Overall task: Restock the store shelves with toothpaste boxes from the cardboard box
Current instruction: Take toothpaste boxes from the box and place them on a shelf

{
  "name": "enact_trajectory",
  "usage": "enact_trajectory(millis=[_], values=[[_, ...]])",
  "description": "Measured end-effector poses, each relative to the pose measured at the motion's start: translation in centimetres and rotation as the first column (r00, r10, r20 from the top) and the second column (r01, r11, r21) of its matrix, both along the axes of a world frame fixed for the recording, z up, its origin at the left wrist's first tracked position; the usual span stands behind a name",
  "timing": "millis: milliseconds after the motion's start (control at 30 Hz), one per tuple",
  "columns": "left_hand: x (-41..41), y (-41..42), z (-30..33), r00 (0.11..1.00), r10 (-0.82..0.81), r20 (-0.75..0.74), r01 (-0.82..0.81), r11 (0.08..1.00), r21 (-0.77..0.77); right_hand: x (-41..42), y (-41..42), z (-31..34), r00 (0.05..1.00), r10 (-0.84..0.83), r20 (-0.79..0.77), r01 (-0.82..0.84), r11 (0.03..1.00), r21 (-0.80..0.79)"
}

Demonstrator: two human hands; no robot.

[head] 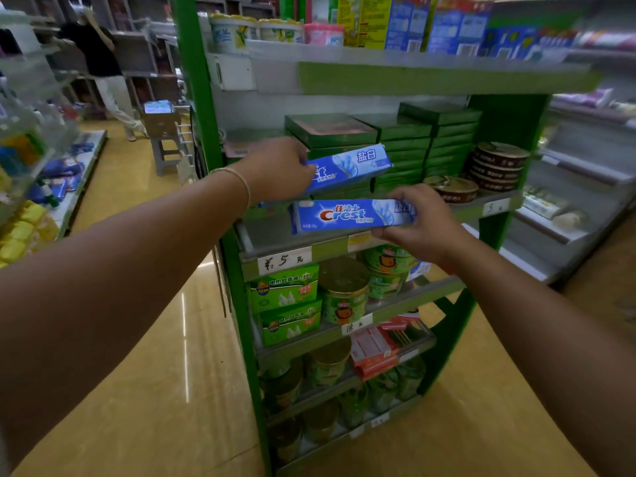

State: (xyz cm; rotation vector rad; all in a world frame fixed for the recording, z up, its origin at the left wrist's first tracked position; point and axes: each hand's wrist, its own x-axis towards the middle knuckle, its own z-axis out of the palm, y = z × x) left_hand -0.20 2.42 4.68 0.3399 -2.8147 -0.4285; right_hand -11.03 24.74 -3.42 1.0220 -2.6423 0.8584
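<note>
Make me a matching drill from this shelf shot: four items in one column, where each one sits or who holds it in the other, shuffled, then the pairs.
Column A
1. upper toothpaste box
2. lower toothpaste box
3. stack of dark green boxes
4. handwritten price tag

Column B
a. on the shelf edge, below the toothpaste
b. held at its left end by the left hand
c. at the back of the shelf, behind the toothpaste
d. held at its right end by the right hand

Pairs: 1-b, 2-d, 3-c, 4-a
</note>
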Motion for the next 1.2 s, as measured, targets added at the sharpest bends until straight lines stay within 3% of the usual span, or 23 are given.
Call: enact_trajectory(millis=[300, 600, 833, 1033, 1200], values=[[5.7, -1.6, 2.6, 0.995, -0.04, -0.097, 0.046, 0.997, 0.056, 5.7, -2.7, 0.7, 0.992, 0.1, -0.071, -0.103, 0.993, -0.05], [14.2, -10.0, 3.8, 0.986, 0.059, -0.155, -0.001, 0.937, 0.348, 13.8, -10.8, 1.5, 0.959, 0.269, 0.088, -0.25, 0.952, -0.175], [23.1, -19.0, 2.9, 0.977, 0.18, -0.117, -0.063, 0.762, 0.645, 20.5, -19.6, 0.6, 0.916, 0.341, 0.209, -0.29, 0.926, -0.24], [31.9, -24.8, 2.0, 0.969, 0.221, -0.111, -0.09, 0.733, 0.675, 25.5, -27.1, -2.5, 0.865, 0.405, 0.296, -0.306, 0.893, -0.33], [38.5, -29.4, -0.4, 0.93, 0.345, -0.124, -0.159, 0.684, 0.712, 29.8, -32.4, -5.4, 0.759, 0.482, 0.438, -0.264, 0.842, -0.47]])
